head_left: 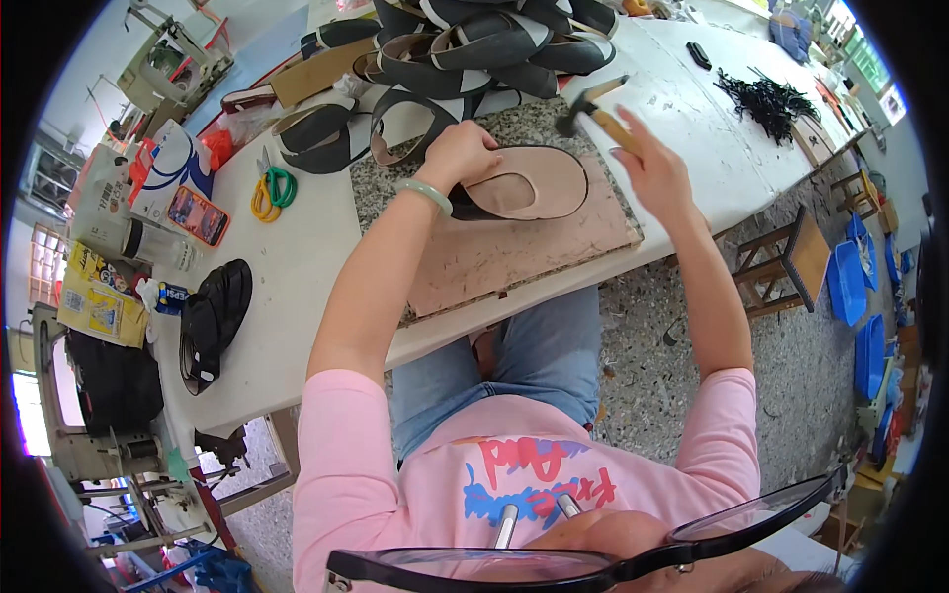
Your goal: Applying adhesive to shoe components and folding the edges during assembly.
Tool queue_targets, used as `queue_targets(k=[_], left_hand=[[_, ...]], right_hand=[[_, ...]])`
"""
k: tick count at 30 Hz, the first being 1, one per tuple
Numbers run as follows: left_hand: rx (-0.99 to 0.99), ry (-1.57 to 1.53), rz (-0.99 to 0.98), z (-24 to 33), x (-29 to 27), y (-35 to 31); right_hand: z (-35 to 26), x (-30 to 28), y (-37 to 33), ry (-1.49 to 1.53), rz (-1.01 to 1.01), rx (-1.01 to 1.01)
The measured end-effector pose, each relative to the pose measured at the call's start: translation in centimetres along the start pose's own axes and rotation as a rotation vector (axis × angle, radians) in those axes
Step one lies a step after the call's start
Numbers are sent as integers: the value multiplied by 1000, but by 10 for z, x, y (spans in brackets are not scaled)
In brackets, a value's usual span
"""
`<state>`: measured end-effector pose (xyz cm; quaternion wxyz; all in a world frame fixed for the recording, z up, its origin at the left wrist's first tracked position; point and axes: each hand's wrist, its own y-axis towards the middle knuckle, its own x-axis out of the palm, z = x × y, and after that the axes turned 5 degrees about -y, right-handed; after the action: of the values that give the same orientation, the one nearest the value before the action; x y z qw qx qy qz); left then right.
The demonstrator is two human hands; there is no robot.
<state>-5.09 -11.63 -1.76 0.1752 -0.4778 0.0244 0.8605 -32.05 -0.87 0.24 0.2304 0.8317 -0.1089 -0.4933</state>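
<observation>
My left hand (457, 155) presses down on the left end of a beige, oval shoe upper (534, 183) that lies flat on a pinkish work board (494, 252). A pale green bangle sits on that wrist. My right hand (652, 168) is raised above the board's right side and grips the wooden handle of a hammer (590, 107), whose metal head hangs over the speckled stone slab (534, 124) just behind the upper.
A heap of black and white shoe uppers (474, 49) fills the table's back. Scissors with yellow and green handles (270, 190), a phone (198, 214), a bottle and black soles (213, 321) lie left. Black strips (766, 99) lie far right. A wooden stool (786, 262) stands beside the table.
</observation>
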Motion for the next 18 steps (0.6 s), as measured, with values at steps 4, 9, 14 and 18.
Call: queue_targets(k=[4, 9, 14, 18], left_hand=[[-6, 39, -5, 9, 0, 0], [54, 38, 78, 15, 1, -13], [118, 11, 179, 20, 3, -24], [183, 23, 270, 30, 3, -40]], right_hand=[[-30, 15, -20, -80, -63, -246], [-30, 12, -26, -51, -29, -146], [-28, 11, -40, -93, -96, -163], [-42, -3, -55, -38, -88, -171]])
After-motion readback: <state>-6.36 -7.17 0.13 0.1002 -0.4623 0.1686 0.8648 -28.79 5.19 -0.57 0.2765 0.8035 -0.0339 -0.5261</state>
